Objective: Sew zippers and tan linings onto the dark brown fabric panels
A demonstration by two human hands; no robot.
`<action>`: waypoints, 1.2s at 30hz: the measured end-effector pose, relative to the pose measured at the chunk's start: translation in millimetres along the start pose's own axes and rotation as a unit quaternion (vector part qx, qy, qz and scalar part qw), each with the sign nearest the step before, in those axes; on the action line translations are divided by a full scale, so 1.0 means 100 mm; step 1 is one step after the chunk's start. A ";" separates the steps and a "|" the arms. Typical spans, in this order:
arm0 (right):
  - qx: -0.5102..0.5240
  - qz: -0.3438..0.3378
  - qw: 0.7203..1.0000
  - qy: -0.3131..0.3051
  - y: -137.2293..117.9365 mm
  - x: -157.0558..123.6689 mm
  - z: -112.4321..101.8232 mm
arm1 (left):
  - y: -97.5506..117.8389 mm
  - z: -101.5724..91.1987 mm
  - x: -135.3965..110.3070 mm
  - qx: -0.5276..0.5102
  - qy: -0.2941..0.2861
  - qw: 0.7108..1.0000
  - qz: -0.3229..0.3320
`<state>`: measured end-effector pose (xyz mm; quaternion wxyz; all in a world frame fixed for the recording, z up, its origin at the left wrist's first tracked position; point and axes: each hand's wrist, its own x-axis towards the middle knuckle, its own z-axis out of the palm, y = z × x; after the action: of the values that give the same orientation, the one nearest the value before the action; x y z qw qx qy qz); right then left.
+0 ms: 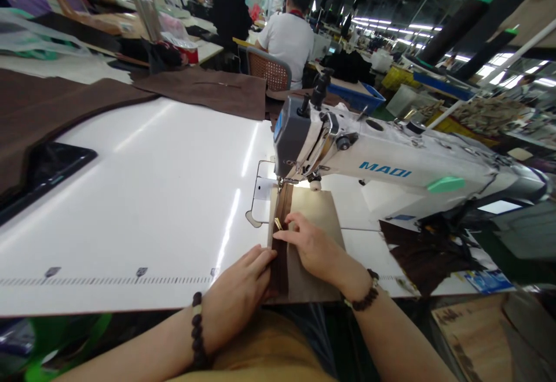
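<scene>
Head view: we sit at a long white sewing table (pixel 130 197) in a large garment workshop, with a seated co-worker (pixel 289 46) in a white shirt further along and a blue crate (pixel 356 97) beyond the machine. Dark brown fabric panels (pixel 200 95) lie on the far side of the table, apparently staged within reach. A white MAQI sewing machine (pixel 382 162) sits to our right, its head over the work. A printed ruler scale (pixel 108 281) runs along the table's near edge, likely for measuring against.

Work sits directly in front of us: a tan fabric panel (pixel 315 214) with a brown strip (pixel 281 266) along its left side, its far end just under the presser foot (pixel 282 184). That placement seems to line the strip up with the needle. A small brass-coloured piece (pixel 278 224) sits on the strip. Our left hand (pixel 237 289) lies flat, fingers together against the strip. Our right hand (pixel 313 249) is relaxed, fingertips pressing the panel just beside the brass piece. Neither is clenched; we read this as flat pressure to stop the layers shifting.
</scene>
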<state>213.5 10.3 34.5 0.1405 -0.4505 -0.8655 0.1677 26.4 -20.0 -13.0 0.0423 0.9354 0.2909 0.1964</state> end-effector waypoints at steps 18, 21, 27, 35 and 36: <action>-0.012 0.083 0.992 0.093 0.18 0.28 0.22 | 0.02 -0.02 0.02 -0.019 0.016 1.000 -0.017; -0.004 0.075 0.989 0.126 0.20 0.20 0.31 | 0.02 0.00 -0.01 -0.010 0.033 0.999 -0.011; -0.024 0.087 0.989 0.115 0.08 -0.09 0.35 | 0.05 -0.11 -0.07 -0.072 0.066 0.993 0.067; -0.025 0.109 0.985 0.132 0.02 -0.05 0.28 | 0.08 -0.22 -0.04 -0.094 0.066 0.989 0.089; -0.025 0.109 0.985 0.132 0.02 -0.04 0.29 | 0.08 -0.22 -0.04 -0.096 0.067 0.989 0.087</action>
<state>206.2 3.2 7.2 0.2230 -0.5634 -0.7893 0.0990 18.8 -29.3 7.5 0.0952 0.9335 0.1903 0.2887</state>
